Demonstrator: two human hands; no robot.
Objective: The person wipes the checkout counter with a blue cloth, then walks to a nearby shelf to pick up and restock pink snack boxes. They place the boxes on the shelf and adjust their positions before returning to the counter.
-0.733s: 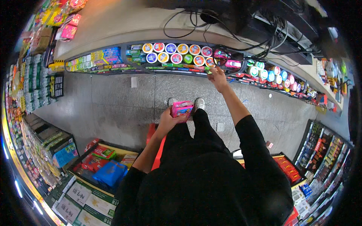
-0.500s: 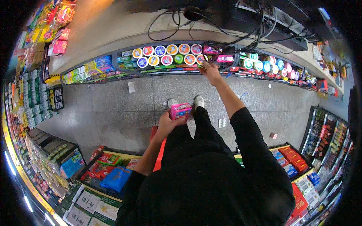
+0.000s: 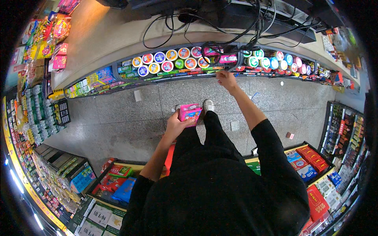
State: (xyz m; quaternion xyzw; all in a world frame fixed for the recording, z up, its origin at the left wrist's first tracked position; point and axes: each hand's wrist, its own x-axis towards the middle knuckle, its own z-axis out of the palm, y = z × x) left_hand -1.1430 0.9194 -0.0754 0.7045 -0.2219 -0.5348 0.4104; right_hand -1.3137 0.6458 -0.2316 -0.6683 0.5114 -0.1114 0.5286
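My left hand is closed around an open pink box with small packets showing inside, held in front of my legs. My right hand is just off the front edge of the shelf, its fingers loosely bent with the tips apart and no thing visible in them. Beyond it, two rows of round tubs with coloured lids fill part of the shelf. A pink package lies to the right of these tubs.
Black cables hang over the counter and down near the tubs. More round tubs stand further right. Behind me are bins with red packs and blue packs. Small litter, including a white paper, lies on the floor.
My right hand has drawn back from the tubs to the near side of the shelf edge. The left hand still holds the pink box. The view has shifted slightly.
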